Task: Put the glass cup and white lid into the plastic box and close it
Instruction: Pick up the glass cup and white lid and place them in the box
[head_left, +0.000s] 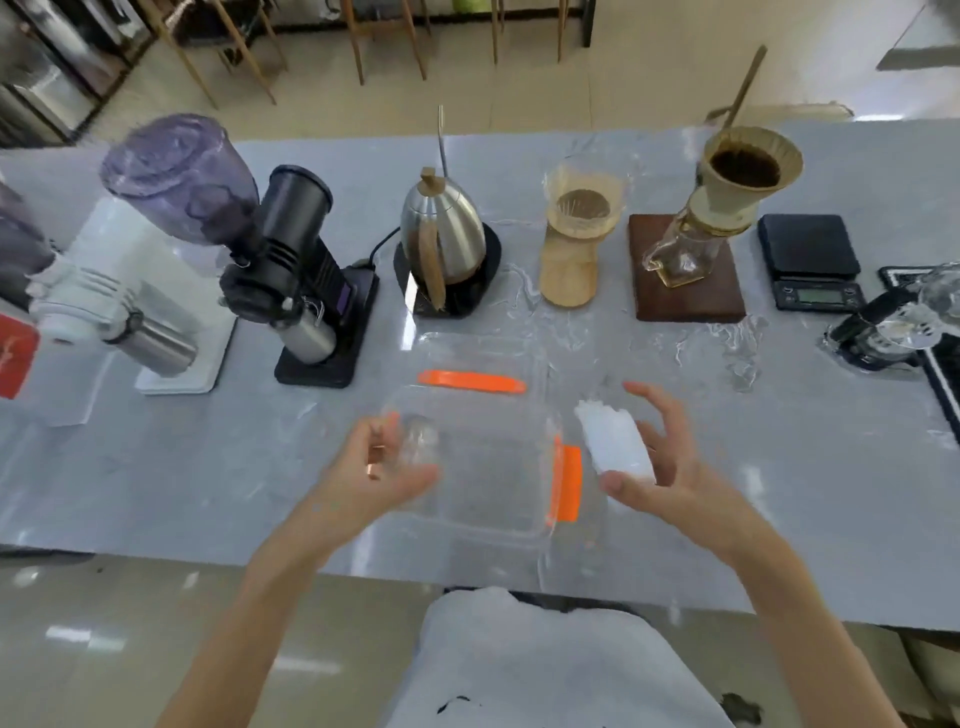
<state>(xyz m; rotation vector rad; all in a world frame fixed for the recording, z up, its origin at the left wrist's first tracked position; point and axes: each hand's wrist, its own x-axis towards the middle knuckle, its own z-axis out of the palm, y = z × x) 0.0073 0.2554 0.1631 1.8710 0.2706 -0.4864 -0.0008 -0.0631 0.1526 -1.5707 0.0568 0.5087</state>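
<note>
Clear rectangular plastic box with orange clips (488, 467): on grey counter (156, 467), open, empty. Small glass cup (420, 441): clasped in left hand (374, 473) over box. White lid (613, 441): in right hand (670, 467), fingers loosely spread, beside box. Both unplaced; closing remains.

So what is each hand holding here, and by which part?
The left hand grips the glass cup around its side; the right hand holds the white lid by its edges.

The clear plastic box (488, 467) with orange clips sits open near the bench's front edge; the glass cup (418, 441) and white lid (613, 439) are held above it.
</note>
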